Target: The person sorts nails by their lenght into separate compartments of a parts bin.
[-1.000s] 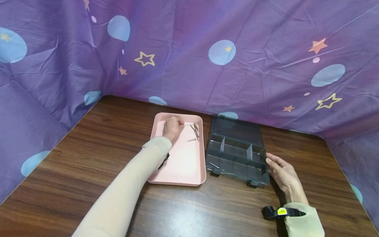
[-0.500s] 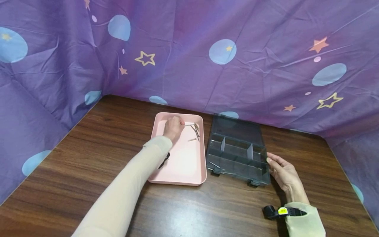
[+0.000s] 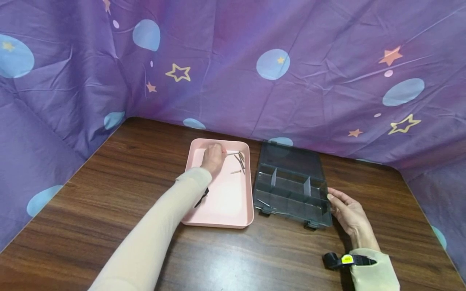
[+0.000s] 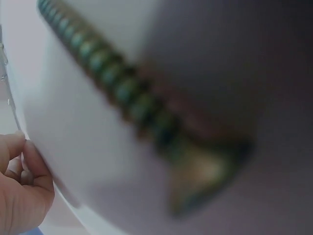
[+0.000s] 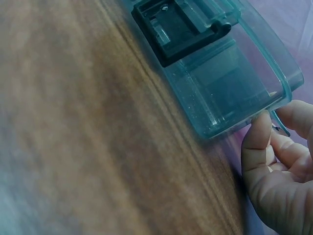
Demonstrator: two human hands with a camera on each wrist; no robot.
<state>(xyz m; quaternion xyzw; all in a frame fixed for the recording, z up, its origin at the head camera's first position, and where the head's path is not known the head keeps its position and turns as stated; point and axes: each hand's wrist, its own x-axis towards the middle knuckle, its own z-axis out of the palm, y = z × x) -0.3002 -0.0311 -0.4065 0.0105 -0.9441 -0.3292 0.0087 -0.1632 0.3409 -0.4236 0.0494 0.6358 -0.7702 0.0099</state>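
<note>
My left hand (image 3: 213, 158) is inside the pink tray (image 3: 222, 223), near its far end. Thumb and forefinger meet at the tip of a thin screw (image 3: 233, 153), which points right. Several brass-coloured screws (image 3: 240, 162) lie loosely by the tray's right wall, and one shorter screw (image 3: 236, 172) lies apart. A large blurred screw (image 4: 122, 90) fills the left wrist view, close to the camera. At the right, my right hand (image 3: 351, 216) pinches the side edge of a dark translucent compartment box (image 3: 291, 192), whose lid lies back. In the right wrist view the thumb presses the box's corner.
Two screws (image 3: 263, 203) appear in the box's front left compartment. Black latches (image 3: 311, 225) stick out from its front edge. Tray and box stand side by side on a brown wooden table (image 3: 145, 161). A purple patterned cloth (image 3: 225, 81) hangs behind.
Only slight finger motion shows in my left hand, by the thin screw. The right hand, box and tray keep their places.
</note>
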